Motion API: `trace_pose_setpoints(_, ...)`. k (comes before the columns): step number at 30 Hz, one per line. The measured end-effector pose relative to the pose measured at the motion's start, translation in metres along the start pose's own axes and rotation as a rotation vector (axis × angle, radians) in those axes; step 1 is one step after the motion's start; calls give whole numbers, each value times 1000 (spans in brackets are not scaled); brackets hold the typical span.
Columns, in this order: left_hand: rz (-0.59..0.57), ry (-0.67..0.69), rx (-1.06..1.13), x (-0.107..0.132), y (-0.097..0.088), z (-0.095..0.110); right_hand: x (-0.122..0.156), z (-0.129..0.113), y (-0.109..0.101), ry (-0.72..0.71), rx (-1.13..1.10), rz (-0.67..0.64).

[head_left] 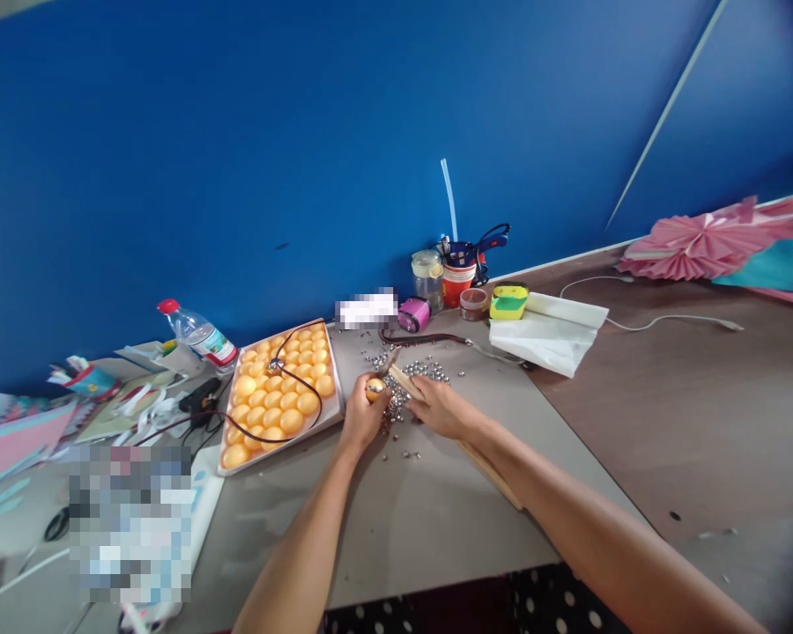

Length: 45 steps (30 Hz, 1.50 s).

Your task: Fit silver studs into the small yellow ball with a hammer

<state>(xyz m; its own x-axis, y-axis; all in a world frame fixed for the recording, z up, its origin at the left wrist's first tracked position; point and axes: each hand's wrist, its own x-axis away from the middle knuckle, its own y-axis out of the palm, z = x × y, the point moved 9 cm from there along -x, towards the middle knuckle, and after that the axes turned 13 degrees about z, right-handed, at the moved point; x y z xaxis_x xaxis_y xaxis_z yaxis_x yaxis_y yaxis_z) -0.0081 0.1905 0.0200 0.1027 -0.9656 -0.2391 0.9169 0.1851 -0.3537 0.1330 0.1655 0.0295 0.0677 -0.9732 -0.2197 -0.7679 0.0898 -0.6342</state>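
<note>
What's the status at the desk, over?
Left hand gripping round yellow piece. Right hand on wooden stick. Silver beads scattered close around both.

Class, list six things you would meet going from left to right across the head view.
Red-capped bottle, orange rounded shapes, left hand, right hand, white sheet, pink fan.

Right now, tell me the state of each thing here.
Left hand: closed on a small yellow item
Right hand: closed on a wooden stick
Metal beads: loose, scattered
Plastic bottle: capped
Tray: filled with orange balls
Red cup: holding tools
White sheet: partly folded
Pink paper fan: spread open
</note>
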Motion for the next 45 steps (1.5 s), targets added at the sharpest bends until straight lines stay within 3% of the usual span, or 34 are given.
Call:
trace_pose_setpoints(12,-18,6,-42,2,1,4,1,-2,-2,28,-36,-12)
trace_pose_setpoints(17,-9,-7,-20,2,1,3,0,-2,-5,-28,-41,31)
trace_pose_setpoints(21,59,-22,-51,0,-4,0,0,0,-9,3,-22,50)
trace_pose_setpoints(27,52,-22,31,-1,-3,-3,-5,6,-24,32,34,129)
trace_pose_setpoints(33,67,-5,53,-2,-4,-5,-11,19,-37,77,114,162)
trace_pose_setpoints(41,103,-10,61,-4,-7,-8,-21,64,-48,219,395,205)
trace_pose_setpoints(45,103,-34,97,-4,-7,-11,-21,74,-57,240,511,237)
